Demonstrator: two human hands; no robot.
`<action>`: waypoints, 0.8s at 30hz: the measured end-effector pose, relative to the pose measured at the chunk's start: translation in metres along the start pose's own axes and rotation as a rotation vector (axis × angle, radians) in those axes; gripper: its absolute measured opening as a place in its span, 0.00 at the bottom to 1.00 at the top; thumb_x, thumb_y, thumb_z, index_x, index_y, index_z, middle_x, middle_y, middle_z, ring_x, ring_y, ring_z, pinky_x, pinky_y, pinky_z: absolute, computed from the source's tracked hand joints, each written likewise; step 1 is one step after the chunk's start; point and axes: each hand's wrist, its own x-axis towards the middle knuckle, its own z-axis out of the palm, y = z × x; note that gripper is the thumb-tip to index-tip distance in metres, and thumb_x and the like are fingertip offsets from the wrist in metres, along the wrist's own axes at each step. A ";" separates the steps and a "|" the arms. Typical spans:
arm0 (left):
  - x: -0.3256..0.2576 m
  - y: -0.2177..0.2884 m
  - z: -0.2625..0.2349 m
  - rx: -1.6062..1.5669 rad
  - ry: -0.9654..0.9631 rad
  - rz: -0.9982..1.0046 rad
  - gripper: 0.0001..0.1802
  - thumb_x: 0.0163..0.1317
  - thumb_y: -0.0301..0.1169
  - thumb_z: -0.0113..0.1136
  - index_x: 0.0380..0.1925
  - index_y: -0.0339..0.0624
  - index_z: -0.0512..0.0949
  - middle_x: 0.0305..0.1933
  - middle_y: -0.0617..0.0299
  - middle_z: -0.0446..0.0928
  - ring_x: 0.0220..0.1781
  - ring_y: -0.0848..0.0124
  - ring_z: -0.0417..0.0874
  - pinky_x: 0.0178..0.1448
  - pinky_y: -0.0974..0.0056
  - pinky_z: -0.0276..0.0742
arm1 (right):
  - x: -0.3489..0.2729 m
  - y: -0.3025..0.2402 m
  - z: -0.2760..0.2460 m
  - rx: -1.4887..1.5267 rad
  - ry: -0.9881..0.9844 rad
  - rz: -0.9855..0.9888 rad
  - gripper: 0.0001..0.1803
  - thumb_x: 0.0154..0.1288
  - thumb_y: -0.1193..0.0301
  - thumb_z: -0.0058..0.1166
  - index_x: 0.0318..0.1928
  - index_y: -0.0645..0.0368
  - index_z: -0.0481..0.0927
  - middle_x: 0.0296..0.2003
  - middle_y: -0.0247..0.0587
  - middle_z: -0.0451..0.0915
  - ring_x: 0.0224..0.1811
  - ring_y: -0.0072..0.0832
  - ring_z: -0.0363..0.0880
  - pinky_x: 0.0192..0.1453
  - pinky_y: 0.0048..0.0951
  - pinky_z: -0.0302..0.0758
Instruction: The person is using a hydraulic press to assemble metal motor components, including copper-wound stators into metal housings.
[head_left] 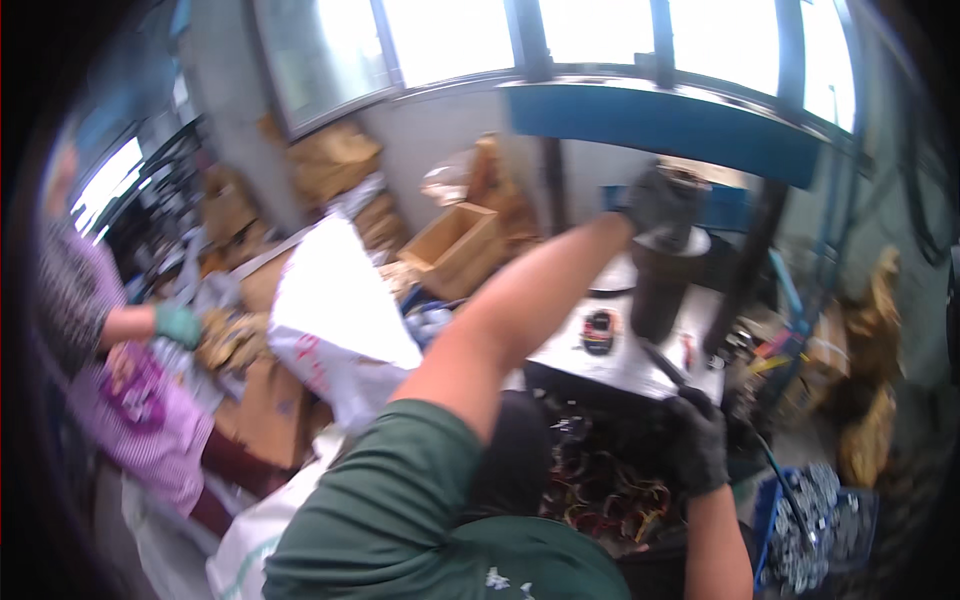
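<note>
My left hand (664, 208), in a dark grey glove, reaches far forward to the top of a dark upright cylinder (659, 295) under a blue beam. Blur hides its fingers, so its grip is unclear. Nearer to me, my right hand (697, 440), gloved in dark grey too, is closed around a dark rod (664, 366) that points toward the cylinder's foot. The cylinder stands over a white work plate (570, 352). A small round black and orange part (599, 332) lies on that plate, left of the cylinder.
The blue press beam (660, 132) spans overhead, with dark posts. Reddish ring-like parts (610, 500) lie below the plate. At lower right is a blue bin (768, 520) of small metal pieces. A wooden box (455, 250) and white sack (335, 290) stand left. Another person's gloved hand (178, 325) touches cardboard.
</note>
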 end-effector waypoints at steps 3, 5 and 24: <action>-0.011 -0.001 0.004 0.055 0.030 -0.117 0.23 0.67 0.41 0.74 0.55 0.42 0.81 0.45 0.59 0.88 0.48 0.67 0.90 0.56 0.60 0.86 | -0.003 0.001 -0.003 -0.049 -0.031 -0.050 0.14 0.72 0.77 0.65 0.56 0.64 0.84 0.40 0.36 0.86 0.40 0.26 0.85 0.47 0.29 0.83; -0.023 0.002 0.004 0.044 0.073 -0.191 0.24 0.66 0.40 0.75 0.57 0.40 0.80 0.47 0.57 0.88 0.49 0.65 0.90 0.57 0.60 0.86 | -0.004 0.001 -0.005 -0.106 -0.037 -0.082 0.16 0.73 0.73 0.66 0.58 0.64 0.83 0.40 0.35 0.85 0.41 0.26 0.84 0.48 0.29 0.82; -0.647 0.041 -0.125 0.337 -0.043 -0.983 0.23 0.78 0.49 0.61 0.53 0.41 0.87 0.55 0.47 0.86 0.58 0.51 0.88 0.63 0.51 0.83 | -0.032 -0.024 -0.065 -0.615 -0.084 -0.251 0.21 0.79 0.58 0.58 0.58 0.64 0.81 0.44 0.37 0.82 0.44 0.25 0.80 0.48 0.29 0.78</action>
